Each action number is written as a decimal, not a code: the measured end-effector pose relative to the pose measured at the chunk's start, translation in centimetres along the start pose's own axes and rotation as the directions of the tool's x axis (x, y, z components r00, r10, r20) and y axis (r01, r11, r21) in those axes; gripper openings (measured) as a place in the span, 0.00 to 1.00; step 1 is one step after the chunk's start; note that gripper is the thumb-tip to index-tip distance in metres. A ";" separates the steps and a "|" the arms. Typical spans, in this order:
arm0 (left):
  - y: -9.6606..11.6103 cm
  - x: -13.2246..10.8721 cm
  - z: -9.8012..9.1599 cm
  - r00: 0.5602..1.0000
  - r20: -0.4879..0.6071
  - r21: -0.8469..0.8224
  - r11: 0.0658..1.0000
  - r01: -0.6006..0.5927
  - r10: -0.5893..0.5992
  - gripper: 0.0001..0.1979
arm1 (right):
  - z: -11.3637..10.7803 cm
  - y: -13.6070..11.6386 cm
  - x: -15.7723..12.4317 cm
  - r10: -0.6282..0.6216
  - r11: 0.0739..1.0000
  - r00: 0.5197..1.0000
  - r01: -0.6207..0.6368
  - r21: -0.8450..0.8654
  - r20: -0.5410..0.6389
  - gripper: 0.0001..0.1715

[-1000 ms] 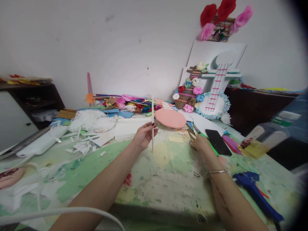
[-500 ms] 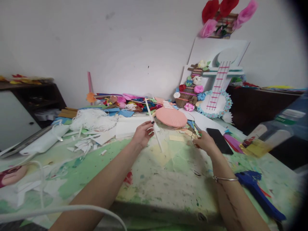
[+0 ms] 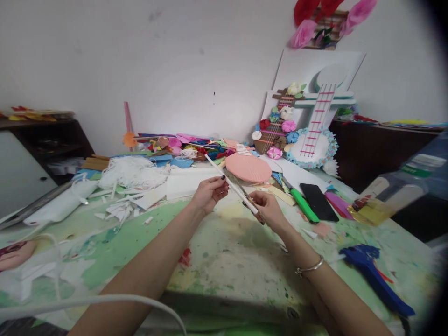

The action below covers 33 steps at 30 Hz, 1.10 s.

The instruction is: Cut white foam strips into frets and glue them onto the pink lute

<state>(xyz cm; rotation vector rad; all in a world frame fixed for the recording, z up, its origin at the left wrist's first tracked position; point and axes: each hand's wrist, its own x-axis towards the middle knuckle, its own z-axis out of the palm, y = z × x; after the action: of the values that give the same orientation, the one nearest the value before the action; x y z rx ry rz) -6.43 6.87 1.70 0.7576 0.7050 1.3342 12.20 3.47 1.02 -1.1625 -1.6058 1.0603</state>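
The left hand (image 3: 208, 193) pinches a thin white stick (image 3: 238, 191) near its middle, with the fingertips closed narrow around it. The right hand (image 3: 266, 211) is closed on the lower end of the same stick. Something small and dark shows under its fingers, but I cannot tell what it is.

The stick is in the air above the table (image 3: 224, 266). It is tilted, with the upper end pointing away to the left and the lower end at the right hand. Behind it lies a pink paper guitar (image 3: 248, 168), and to the right are a green cutter (image 3: 301, 203) and a black phone (image 3: 318, 200), both apart from the hands.

The stick seems very light and slender, maybe rolled paper, so I think it bends or creases easily under a hard squeeze. A soft fingertip grip at two places, as here, seems the safest hold, because the smooth round surface may roll between the fingers
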 end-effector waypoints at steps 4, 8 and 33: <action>-0.1 -0.1 0.1 1.000 0.017 0.053 0.999 -0.009 0.008 0.06 | 0.4 0.6 -0.2 -0.003 1.000 1.000 0.003 -0.002 0.026 0.21; -0.2 -0.2 0.2 1.000 0.023 0.096 0.995 -0.022 0.020 0.08 | 0.4 1.2 -0.2 -0.117 0.977 0.993 0.110 -0.184 -0.025 0.14; -0.1 -0.5 0.2 0.994 0.062 0.128 0.987 -0.092 0.084 0.13 | 1.7 0.6 -1.2 -0.332 0.815 0.942 0.262 -0.516 -0.046 0.08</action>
<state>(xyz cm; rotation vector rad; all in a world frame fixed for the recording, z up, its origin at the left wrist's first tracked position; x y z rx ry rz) -6.24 6.35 1.75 0.9380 0.7261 1.3501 11.00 2.19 -0.22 -1.2241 -1.9416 0.3481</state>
